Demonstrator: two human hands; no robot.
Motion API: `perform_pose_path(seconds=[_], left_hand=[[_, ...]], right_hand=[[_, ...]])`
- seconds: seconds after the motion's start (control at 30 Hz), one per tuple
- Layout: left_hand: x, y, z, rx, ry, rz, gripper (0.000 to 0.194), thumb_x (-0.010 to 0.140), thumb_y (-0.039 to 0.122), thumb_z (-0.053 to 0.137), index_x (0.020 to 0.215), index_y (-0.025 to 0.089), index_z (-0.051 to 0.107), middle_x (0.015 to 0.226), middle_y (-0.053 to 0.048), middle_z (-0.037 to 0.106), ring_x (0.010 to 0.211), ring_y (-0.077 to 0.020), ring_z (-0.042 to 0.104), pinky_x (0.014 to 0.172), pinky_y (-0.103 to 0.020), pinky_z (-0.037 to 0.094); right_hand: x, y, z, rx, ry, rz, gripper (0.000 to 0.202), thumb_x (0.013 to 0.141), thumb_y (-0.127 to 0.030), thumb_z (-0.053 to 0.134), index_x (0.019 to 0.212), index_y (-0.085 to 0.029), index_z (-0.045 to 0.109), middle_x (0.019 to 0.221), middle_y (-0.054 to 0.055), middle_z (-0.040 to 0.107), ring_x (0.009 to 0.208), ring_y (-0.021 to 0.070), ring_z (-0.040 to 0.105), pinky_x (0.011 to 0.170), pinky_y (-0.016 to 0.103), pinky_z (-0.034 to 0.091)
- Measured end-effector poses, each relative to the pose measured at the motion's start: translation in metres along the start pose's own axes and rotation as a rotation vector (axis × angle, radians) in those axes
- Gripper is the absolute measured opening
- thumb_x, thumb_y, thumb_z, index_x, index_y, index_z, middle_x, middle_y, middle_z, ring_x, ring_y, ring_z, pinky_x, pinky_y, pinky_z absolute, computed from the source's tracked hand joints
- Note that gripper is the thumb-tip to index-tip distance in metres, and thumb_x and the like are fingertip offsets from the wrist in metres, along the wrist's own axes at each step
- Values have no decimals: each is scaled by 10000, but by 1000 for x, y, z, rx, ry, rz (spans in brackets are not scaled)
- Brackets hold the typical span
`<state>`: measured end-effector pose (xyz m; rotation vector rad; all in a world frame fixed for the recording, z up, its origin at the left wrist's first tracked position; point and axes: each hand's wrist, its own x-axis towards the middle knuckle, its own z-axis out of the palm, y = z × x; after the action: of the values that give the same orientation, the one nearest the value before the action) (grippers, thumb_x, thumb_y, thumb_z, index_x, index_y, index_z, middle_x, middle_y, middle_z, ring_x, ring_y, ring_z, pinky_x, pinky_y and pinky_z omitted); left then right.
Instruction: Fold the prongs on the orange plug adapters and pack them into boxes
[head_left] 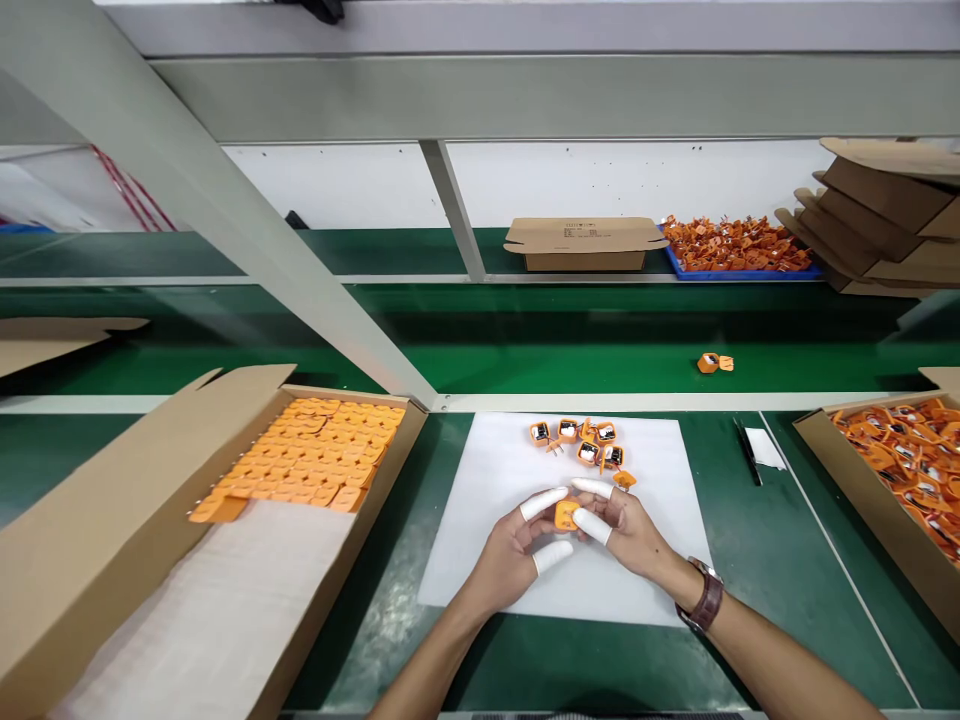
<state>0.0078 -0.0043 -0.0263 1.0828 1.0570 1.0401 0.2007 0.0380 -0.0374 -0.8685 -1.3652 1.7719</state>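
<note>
Both hands meet over a white sheet (480, 540), around one small orange piece (566, 515). My right hand (626, 525) grips the piece, its white-covered thumb against the right side. My left hand (517, 550) has white covers on its index finger and thumb; the index finger touches the piece's upper left, and the thumb is held apart below it. Just beyond the fingers lie several orange pieces with dark and white insides (588, 453). A single orange part (624, 480) rests near my right fingertips.
An open carton (382, 500) at left holds rows of orange pieces. Another carton (862, 500) of orange parts stands right, near a black pen (748, 455). One orange piece (709, 363) lies on the green belt; a blue tray (742, 275) sits behind.
</note>
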Motion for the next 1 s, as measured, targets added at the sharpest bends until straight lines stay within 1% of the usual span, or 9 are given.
perform_pose_path(seconds=[0.27, 0.4, 0.5, 0.57, 0.63, 0.7, 0.77, 0.87, 1.0], left_hand=[[1, 5, -3, -18, 114, -25, 465, 715, 297, 844, 1133, 169, 687, 1211, -139, 737, 1069, -309, 724, 965, -428, 595], [-1, 2, -12, 5, 234, -35, 538, 646, 311, 881, 1122, 183, 665, 1188, -129, 752, 1117, -328, 706, 978, -426, 591], [0, 0, -16, 11, 293, -57, 540, 647, 379, 869, 1111, 197, 660, 1227, -132, 737, 1135, -335, 697, 965, -423, 599], [0, 1, -16, 29, 307, -69, 540, 620, 399, 881, 1078, 199, 673, 1220, -132, 740, 1132, -335, 698, 955, -408, 605], [0, 2, -13, 43, 310, -64, 563, 564, 390, 910, 1045, 196, 691, 1192, -130, 752, 1110, -335, 708, 926, -385, 618], [-1, 1, -9, 45, 298, -54, 571, 533, 369, 926, 1030, 197, 705, 1169, -125, 760, 1072, -329, 722, 894, -369, 629], [-2, 0, -7, 48, 279, -44, 545, 530, 342, 928, 1012, 201, 717, 1147, -120, 767, 1017, -315, 738, 870, -360, 634], [-1, -1, -7, 73, 261, -26, 468, 563, 306, 911, 985, 204, 736, 1136, -118, 769, 953, -290, 746, 849, -351, 633], [0, 2, -11, 72, 280, -6, 450, 557, 288, 911, 971, 207, 754, 1142, -120, 765, 967, -297, 733, 818, -352, 632]], right_hand=[[-3, -2, 4, -51, -15, -41, 440, 920, -504, 620, 1268, -235, 594, 921, 40, 695, 773, 173, 646, 793, 363, 547], [-18, -18, 10, -276, 5, -84, 389, 1003, -461, 481, 1318, -243, 552, 874, 35, 704, 784, 188, 669, 803, 366, 558], [-23, -44, -1, -527, 5, -246, 374, 1018, -346, 472, 1382, -264, 507, 1032, 67, 706, 879, 192, 674, 857, 366, 553], [-12, -64, -26, -762, 81, -356, 425, 987, -302, 533, 1409, -287, 484, 1160, 80, 675, 1014, 204, 653, 942, 369, 527], [10, -83, -63, -1023, 255, -383, 451, 953, -319, 583, 1395, -286, 498, 1279, 88, 625, 1175, 228, 593, 1046, 391, 473], [39, -96, -108, -1111, 383, -358, 522, 924, -316, 621, 1417, -224, 478, 1452, 138, 492, 1379, 302, 407, 1173, 503, 310], [70, -104, -151, -1157, 484, -317, 542, 919, -291, 627, 1421, -162, 467, 1528, 186, 385, 1440, 355, 289, 1184, 578, 239], [106, -104, -194, -1190, 539, -222, 476, 911, -300, 668, 1341, -146, 535, 1457, 174, 470, 1356, 364, 420, 1114, 617, 334], [124, -92, -205, -1193, 489, -149, 343, 963, -334, 621, 1266, -178, 585, 1312, 93, 597, 1140, 261, 616, 966, 502, 516]])
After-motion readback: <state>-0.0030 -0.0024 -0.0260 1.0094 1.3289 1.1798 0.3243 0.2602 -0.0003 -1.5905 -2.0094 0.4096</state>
